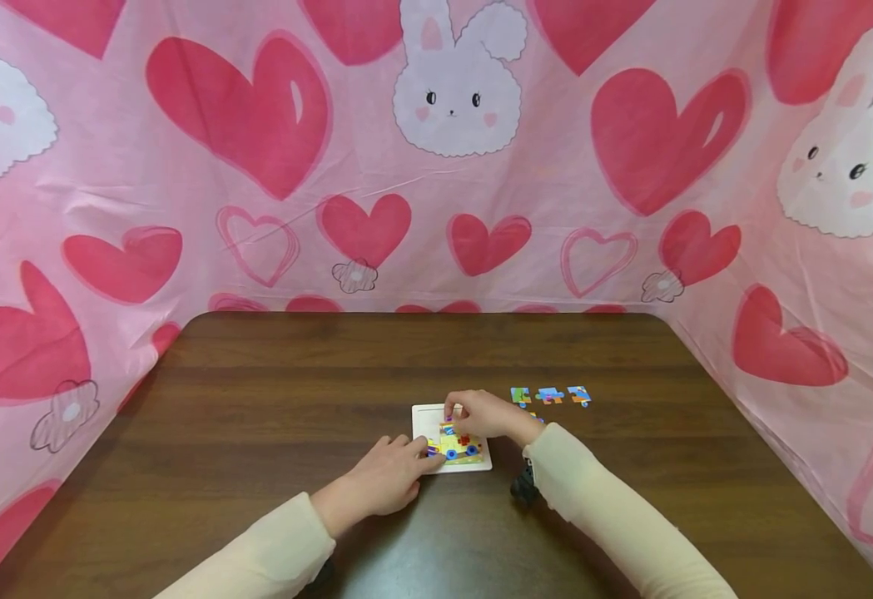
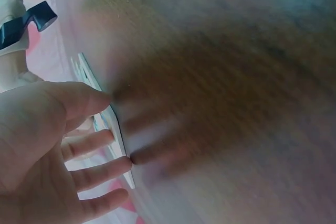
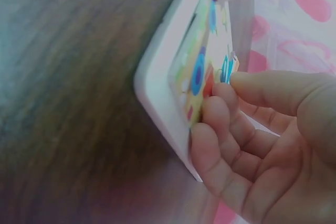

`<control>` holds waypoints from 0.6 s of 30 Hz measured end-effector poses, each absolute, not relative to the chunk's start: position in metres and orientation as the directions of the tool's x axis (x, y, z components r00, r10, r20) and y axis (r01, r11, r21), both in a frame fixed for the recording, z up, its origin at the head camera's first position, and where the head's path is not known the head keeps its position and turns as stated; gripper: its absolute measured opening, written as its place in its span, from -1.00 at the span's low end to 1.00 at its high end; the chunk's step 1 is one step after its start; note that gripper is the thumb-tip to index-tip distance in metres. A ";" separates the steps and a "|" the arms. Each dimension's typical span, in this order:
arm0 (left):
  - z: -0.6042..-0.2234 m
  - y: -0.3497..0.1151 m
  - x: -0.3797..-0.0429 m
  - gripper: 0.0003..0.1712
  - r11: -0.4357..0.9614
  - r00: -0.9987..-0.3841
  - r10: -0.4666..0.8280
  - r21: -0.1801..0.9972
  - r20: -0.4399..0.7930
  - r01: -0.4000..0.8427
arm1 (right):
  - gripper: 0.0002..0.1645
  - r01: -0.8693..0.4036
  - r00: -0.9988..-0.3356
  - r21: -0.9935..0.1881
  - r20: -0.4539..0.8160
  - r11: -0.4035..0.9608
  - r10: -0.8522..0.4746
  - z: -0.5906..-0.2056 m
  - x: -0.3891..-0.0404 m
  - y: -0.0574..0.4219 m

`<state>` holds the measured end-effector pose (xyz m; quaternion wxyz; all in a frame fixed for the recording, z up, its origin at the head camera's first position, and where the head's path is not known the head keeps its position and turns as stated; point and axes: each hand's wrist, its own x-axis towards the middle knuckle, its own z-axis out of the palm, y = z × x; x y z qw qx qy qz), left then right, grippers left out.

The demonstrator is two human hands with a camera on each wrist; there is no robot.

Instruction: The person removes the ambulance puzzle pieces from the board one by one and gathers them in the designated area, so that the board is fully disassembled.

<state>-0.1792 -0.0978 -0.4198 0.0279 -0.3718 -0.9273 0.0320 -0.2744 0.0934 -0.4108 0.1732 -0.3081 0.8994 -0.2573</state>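
Observation:
A white puzzle tray (image 1: 416, 413) lies on the table, partly filled with a joined picture (image 1: 460, 449) in yellow with blue wheels. My left hand (image 1: 384, 478) rests at the tray's lower left, its fingertips on the tray and picture; in the left wrist view the fingers (image 2: 102, 174) are nearly straight. Over the tray's upper right is my right hand (image 1: 490, 413). In the right wrist view its thumb and forefinger pinch a small blue-marked puzzle piece (image 3: 228, 69) at the picture's surface, while the other fingers (image 3: 205, 145) bend against the tray's side. The fingers hide much of that piece.
Several loose puzzle pieces (image 1: 549, 395) lie beyond the right wrist, one partly hidden by it. The brown wooden table (image 1: 294, 399) is bounded by a pink cloth (image 1: 421, 183) with hearts and rabbits. Dark wrist cameras (image 1: 524, 487) sit under the sleeves.

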 end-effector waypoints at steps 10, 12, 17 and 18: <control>-0.418 -0.096 -0.181 -0.48 0.726 -0.729 0.684 -0.077 -0.017 0.683 | -0.90 -0.317 -0.767 -0.653 -0.250 0.688 -0.591 -0.407 -0.278 0.090; -0.418 -0.096 -0.181 -0.48 0.727 -0.730 0.683 -0.076 -0.023 0.682 | -0.89 -0.292 -0.769 -0.666 -0.263 0.687 -0.582 -0.406 -0.278 0.090; -0.417 -0.097 -0.181 -0.48 0.729 -0.732 0.681 -0.077 -0.032 0.681 | -0.89 -0.282 -0.770 -0.687 -0.256 0.670 -0.585 -0.407 -0.279 0.090; -0.417 -0.097 -0.181 -0.48 0.729 -0.732 0.680 -0.076 -0.032 0.681 | -0.89 -0.285 -0.768 -0.691 -0.250 0.665 -0.589 -0.407 -0.279 0.090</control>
